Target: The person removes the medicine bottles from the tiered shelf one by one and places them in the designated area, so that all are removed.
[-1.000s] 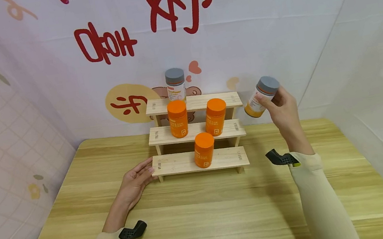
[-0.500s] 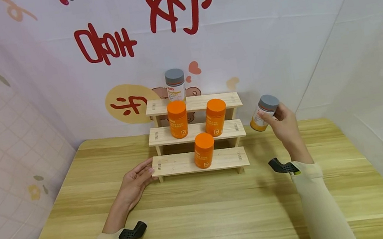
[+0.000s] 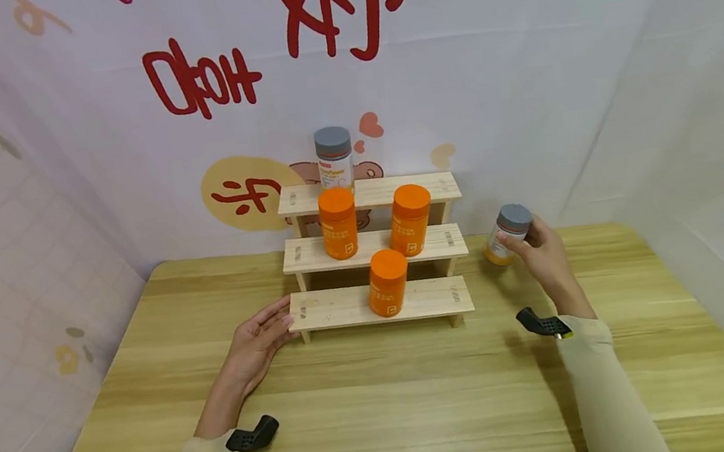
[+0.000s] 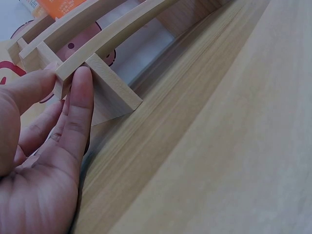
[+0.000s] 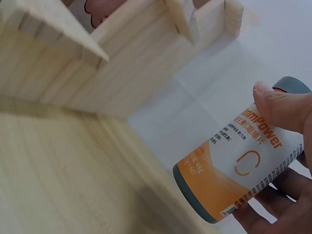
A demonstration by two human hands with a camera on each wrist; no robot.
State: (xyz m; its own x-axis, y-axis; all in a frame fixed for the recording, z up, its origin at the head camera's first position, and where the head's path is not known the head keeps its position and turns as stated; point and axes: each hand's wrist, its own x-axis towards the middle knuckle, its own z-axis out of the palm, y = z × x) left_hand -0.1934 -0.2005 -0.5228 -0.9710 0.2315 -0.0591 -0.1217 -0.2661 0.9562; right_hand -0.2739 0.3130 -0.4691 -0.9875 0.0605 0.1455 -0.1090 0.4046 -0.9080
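Between thumb and fingers, my right hand (image 3: pixel 547 257) holds a vitamin C bottle (image 3: pixel 507 237) with a grey cap and a white and orange label. In the right wrist view the bottle (image 5: pixel 239 161) leans, its base close over the table, to the right of a three-tier wooden stand (image 3: pixel 332 308). My left hand (image 3: pixel 256 353) pinches the left end of the stand's lowest board; thumb and fingers show there in the left wrist view. One orange bottle (image 3: pixel 388 283) stands on the bottom tier, and two more, left (image 3: pixel 339 226) and right (image 3: pixel 411 222), on the middle one.
A second grey-capped bottle (image 3: pixel 334 159) stands on the top tier at the left, partly hidden by an orange one. The stand is near the back of the wood-grain table (image 3: pixel 391 411). A printed cloth wall (image 3: pixel 486 64) rises behind, with side walls left and right.
My right hand has lowered the grey-capped bottle toward the table, right of the stand. The left hand stays at the lowest board.
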